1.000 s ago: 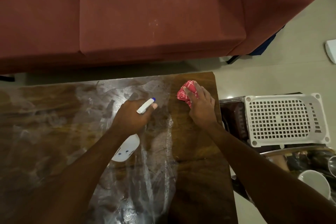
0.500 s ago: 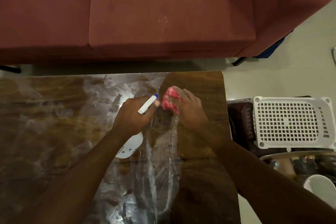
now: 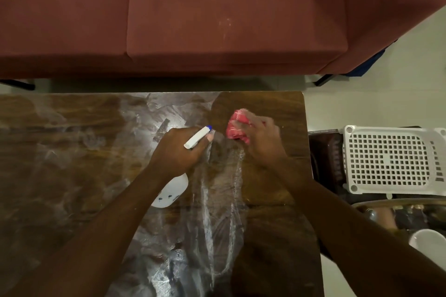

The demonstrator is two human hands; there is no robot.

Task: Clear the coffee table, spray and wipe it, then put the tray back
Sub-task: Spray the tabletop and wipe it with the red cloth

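A dark, glossy wooden worktop [image 3: 72,152] fills the lower part of the view. It is covered in whitish wet streaks and smears, except for a cleaner dark patch at its far right corner. Beyond the worktop's far edge stands a rust-red fabric sofa [image 3: 217,19] on a pale tiled floor [image 3: 386,67].

Over the worktop's middle, the left hand [image 3: 178,152] is wrapped around the neck of a white plastic spray bottle [image 3: 196,137] with a blue-tipped nozzle. The nozzle points toward the far right corner, and the bottle's rounded body shows below the wrist.

Just beside it, nearer the worktop's right edge, the right hand [image 3: 263,142] is blurred. Its fingers are curled over a bunched red-pink cloth [image 3: 237,128], pressing it onto the surface.

Off the worktop's right edge sit a white perforated plastic basket [image 3: 391,159] and, nearer the viewer, a round white cup [image 3: 429,243].
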